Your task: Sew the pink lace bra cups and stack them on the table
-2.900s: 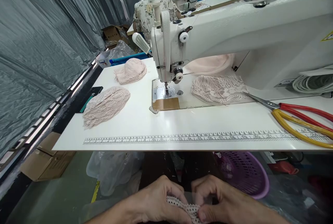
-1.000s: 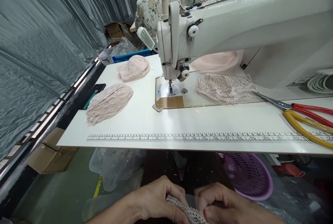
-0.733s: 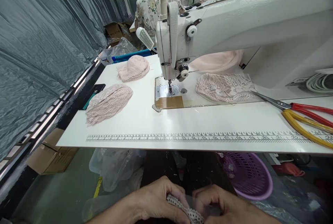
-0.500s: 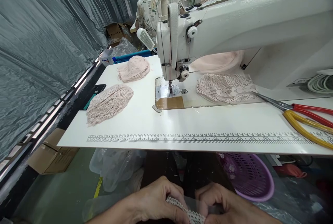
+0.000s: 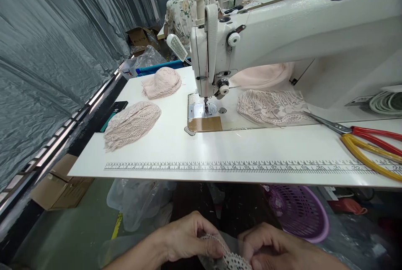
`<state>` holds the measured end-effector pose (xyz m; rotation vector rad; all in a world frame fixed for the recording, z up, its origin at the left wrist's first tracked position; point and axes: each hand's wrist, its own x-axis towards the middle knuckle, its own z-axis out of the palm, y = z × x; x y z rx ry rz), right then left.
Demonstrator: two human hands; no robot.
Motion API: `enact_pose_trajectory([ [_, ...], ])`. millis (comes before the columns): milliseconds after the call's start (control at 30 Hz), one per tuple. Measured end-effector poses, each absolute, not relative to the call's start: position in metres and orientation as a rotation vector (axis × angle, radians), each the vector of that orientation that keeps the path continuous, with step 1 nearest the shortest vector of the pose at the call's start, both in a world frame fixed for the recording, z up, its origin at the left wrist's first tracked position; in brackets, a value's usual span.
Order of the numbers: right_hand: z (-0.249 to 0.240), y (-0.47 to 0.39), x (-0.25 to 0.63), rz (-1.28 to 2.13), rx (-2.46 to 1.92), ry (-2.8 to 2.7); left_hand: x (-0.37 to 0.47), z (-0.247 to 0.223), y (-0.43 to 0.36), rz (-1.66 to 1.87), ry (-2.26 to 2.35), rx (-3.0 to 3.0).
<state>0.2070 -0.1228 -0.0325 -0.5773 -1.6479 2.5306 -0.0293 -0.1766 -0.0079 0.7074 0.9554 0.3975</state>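
Over my lap, below the table's front edge, my left hand (image 5: 193, 238) pinches a strip of pale lace (image 5: 236, 261) between thumb and fingers. My right hand (image 5: 271, 247) is closed on the lace's other end, close beside the left. Sheer fabric spreads from the lace; its lower part leaves the picture. Above, on the table, stands a white sewing machine (image 5: 282, 27) with its presser foot (image 5: 206, 106) over the metal plate. Right of the needle lies a pale lace piece (image 5: 273, 106). Scissors (image 5: 354, 132) with red and yellow handles rest at the right.
On the table's left lie a stack of lace pieces (image 5: 133, 125) and a pink cup-shaped piece (image 5: 163, 82). A printed ruler (image 5: 220, 167) runs along the front edge. Below are a purple basket (image 5: 314, 215) and a cardboard box (image 5: 63, 186). A person (image 5: 182, 12) sits beyond the machine.
My fingers have shifted along the lace, and more of its openwork shows between my hands. The things on the table have stayed put.
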Motion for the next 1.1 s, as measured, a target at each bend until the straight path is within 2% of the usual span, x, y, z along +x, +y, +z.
enact_pose_trajectory([
  [333, -0.037, -0.128, 0.198, 2.565, -0.691, -1.555, -0.032, -0.011, -0.180, 0.437, 0.917, 0.645],
  [1100, -0.043, -0.128, 0.195, 2.598, -0.653, -1.482, -0.031, -0.018, -0.182, 0.406, 1.050, 0.556],
])
